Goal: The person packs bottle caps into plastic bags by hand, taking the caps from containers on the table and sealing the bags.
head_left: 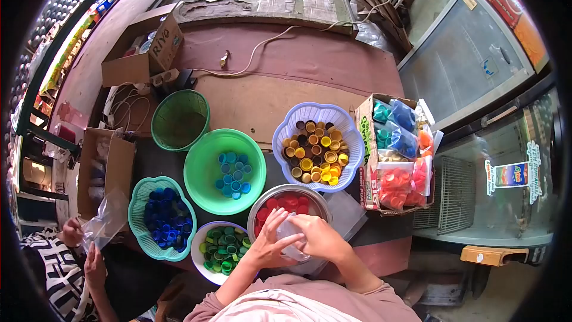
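Over the near edge of the steel bowl [323,201], my left hand [266,247] and my right hand [320,240] come together on a clear plastic bag [293,251]. My left fingers reach up along one side of the bag, with the thumb against it. The right hand grips the other side, its fingers curled and partly hiding the bag. Whether anything is inside the bag, I cannot tell. Red bottle caps [290,203] lie in the bowl just beyond my fingers. Left of my left hand stands a white bowl [201,265] of green caps [225,249].
Around the bowls are a teal basket [138,234] of blue caps, a green basin [193,188] of light-blue caps, a lavender basket [280,137] of yellow and brown caps, and a green bucket [180,120]. A carton [370,170] holds bagged caps. At left, another person's hands [94,267] hold a bag.
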A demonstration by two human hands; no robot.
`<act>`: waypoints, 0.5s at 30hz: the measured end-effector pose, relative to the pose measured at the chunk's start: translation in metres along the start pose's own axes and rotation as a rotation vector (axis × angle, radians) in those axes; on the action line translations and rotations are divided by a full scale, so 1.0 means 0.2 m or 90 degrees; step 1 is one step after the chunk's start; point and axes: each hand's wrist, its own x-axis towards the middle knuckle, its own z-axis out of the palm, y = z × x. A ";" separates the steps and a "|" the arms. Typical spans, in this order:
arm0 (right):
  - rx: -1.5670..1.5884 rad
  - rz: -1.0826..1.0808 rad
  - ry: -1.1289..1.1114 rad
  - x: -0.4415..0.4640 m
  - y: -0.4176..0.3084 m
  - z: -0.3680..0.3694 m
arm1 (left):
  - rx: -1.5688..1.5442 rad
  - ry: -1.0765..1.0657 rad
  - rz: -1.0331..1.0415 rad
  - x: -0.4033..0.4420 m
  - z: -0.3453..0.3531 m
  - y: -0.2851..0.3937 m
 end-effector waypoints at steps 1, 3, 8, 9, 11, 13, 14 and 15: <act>0.021 -0.007 -0.012 0.00 0.00 0.00 | 0.041 -0.008 -0.001 0.02 -0.01 0.03; 0.014 0.014 -0.023 0.01 0.03 0.02 | 0.048 -0.027 -0.023 0.04 -0.03 0.03; -0.027 0.112 -0.031 0.01 0.04 -0.03 | 0.094 -0.037 -0.065 0.05 -0.11 0.00; -0.049 0.143 -0.031 0.02 0.03 -0.05 | 0.089 -0.039 -0.072 0.06 -0.13 -0.01; -0.032 0.118 -0.026 0.04 0.04 -0.08 | 0.012 -0.024 -0.063 0.05 -0.10 -0.04; 0.046 0.008 -0.016 0.08 0.09 -0.11 | -0.041 0.006 -0.066 0.06 -0.07 -0.06; 0.133 -0.047 0.016 0.13 0.12 -0.14 | -0.057 0.028 -0.073 0.06 -0.05 -0.05; 0.205 -0.096 0.077 0.19 0.22 -0.13 | -0.073 0.049 -0.081 0.06 -0.04 -0.05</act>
